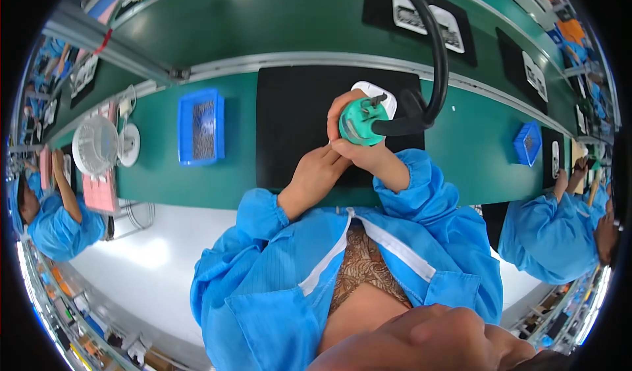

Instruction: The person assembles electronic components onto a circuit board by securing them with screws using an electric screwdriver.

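Note:
My right hand (367, 158) is wrapped round a green electric screwdriver (361, 119), seen from its top end, with a dark hook on it and a thick black cable (440, 61) running up and away. Close beside it, my left hand (313, 179) has its fingers drawn together at the right hand's wrist side; whatever they hold is hidden. Both hands are over a black mat (289, 114). Behind the screwdriver a white tray (388, 100) shows in part, its contents mostly covered.
Left of the mat, a blue bin (221, 127) holds many small metal parts. A white fan (97, 144) stands farther left. On the right is another blue bin (527, 144). Beyond the metal rail (316, 59), white trays (447, 28) lie on black mats. Co-workers sit at both sides.

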A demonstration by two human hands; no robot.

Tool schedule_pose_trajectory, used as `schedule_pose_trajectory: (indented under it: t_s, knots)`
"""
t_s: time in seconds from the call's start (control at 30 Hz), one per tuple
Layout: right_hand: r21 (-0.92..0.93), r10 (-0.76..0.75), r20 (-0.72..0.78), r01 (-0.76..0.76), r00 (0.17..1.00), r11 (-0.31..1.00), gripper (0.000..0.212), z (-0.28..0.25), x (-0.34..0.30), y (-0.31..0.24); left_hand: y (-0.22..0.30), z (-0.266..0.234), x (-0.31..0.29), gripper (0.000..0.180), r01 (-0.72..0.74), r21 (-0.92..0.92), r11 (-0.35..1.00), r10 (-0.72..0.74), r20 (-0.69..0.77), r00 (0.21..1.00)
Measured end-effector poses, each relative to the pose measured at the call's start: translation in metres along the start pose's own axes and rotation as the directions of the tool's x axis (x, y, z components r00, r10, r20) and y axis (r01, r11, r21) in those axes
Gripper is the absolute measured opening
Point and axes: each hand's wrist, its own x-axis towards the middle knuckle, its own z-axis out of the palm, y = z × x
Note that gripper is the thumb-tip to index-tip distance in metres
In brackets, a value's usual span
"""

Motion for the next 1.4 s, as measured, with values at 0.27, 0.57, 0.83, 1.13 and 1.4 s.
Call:
schedule_pose_trajectory:
  t_s: [0.27, 0.57, 0.83, 1.13, 1.4]
  knots:
    - [-0.039, -0.428, -0.435, 0.458, 0.793, 0.888, 0.071, -0.063, -0.014, -0.075, -0.012, -0.031, 0.063, 0.006, -0.221, 0.185, 0.957, 0.209, 0.087, 0.974]
    - [0.009, -0.360, -0.570, 0.443, 0.738, 0.896, 0.062, -0.116, -0.031, -0.061, -0.132, -0.014, 0.262, 0.014, -0.101, 0.466, 0.879, 0.116, -0.004, 0.993]
    - [0.045, -0.279, -0.573, 0.369, 0.771, 0.928, 0.055, -0.144, -0.055, -0.051, -0.181, 0.045, 0.284, 0.026, 0.039, 0.365, 0.930, -0.083, 0.106, 0.991]
    - [-0.028, -0.258, -0.522, 0.286, 0.813, 0.958, 0.047, -0.213, -0.070, -0.085, -0.093, 0.035, 0.301, 0.030, -0.160, 0.415, 0.896, 0.172, 0.009, 0.985]
    - [0.441, 0.044, -0.315, 0.105, 0.948, 0.892, 0.044, -0.282, -0.065, -0.093, 0.001, 0.164, 0.418, 0.026, -0.453, 0.014, 0.891, 0.447, 0.133, 0.884]
